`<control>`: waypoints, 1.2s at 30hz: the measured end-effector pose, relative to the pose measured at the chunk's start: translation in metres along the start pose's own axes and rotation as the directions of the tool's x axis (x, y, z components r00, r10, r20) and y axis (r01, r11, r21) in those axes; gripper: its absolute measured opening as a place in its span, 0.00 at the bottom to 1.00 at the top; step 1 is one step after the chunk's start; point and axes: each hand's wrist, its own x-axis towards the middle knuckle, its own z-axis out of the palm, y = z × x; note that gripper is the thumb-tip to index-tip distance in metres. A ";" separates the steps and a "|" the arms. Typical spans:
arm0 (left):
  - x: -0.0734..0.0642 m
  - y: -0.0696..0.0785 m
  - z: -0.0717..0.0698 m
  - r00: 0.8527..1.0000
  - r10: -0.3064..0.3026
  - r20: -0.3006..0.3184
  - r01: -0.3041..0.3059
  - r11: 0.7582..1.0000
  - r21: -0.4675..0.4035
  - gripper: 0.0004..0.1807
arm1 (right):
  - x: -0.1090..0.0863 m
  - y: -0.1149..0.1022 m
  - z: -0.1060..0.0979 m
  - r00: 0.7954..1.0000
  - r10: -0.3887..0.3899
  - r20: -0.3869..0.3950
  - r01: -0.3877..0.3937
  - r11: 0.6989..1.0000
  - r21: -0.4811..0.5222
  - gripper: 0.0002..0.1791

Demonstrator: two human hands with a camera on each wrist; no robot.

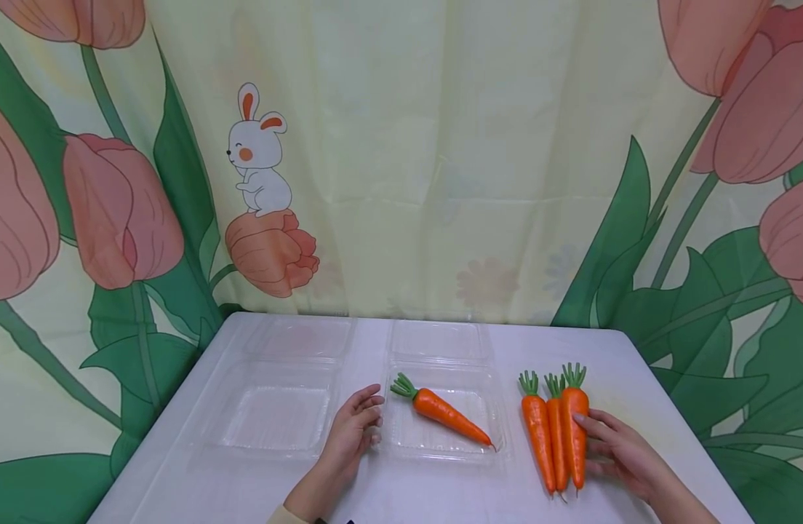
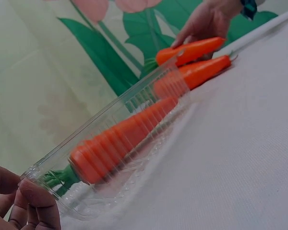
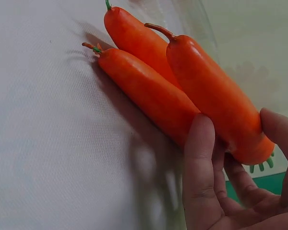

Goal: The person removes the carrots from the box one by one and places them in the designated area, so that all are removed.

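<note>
My right hand (image 1: 617, 451) grips the rightmost orange carrot (image 1: 575, 429), thumb on one side and fingers on the other. In the right wrist view that carrot (image 3: 216, 100) lies across the top of its neighbours. Two more carrots (image 1: 537, 437) lie close beside it, green tops toward the back. Another carrot (image 1: 447, 415) lies slanted in the right-hand clear plastic container (image 1: 441, 457), its green top at the left rim. Beside that rim is my left hand (image 1: 356, 429), fingers loosely bent, fingertips right at the edge.
A second clear container (image 1: 270, 453) stands to the left of my left hand, its lid (image 1: 300, 338) folded open toward the back. The right container's lid (image 1: 439, 340) also lies back. A tulip-and-rabbit curtain (image 1: 401, 182) hangs behind the white table (image 1: 179, 480).
</note>
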 end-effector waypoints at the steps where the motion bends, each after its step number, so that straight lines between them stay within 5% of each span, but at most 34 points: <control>1: 0.000 0.000 0.000 1.000 0.001 -0.002 -0.001 1.000 0.002 0.28 | 0.001 0.000 -0.001 1.000 0.000 0.002 0.000 1.000 0.002 0.53; 16: 0.001 -0.001 0.000 1.000 0.000 -0.001 0.000 1.000 0.000 0.28 | 0.003 0.004 -0.015 1.000 0.004 -0.017 -0.005 0.999 -0.042 0.52; 36: 0.000 -0.001 0.001 1.000 0.006 0.001 -0.006 1.000 0.012 0.27 | 0.012 0.011 -0.011 0.993 -0.006 -0.117 -0.022 0.972 -0.232 0.58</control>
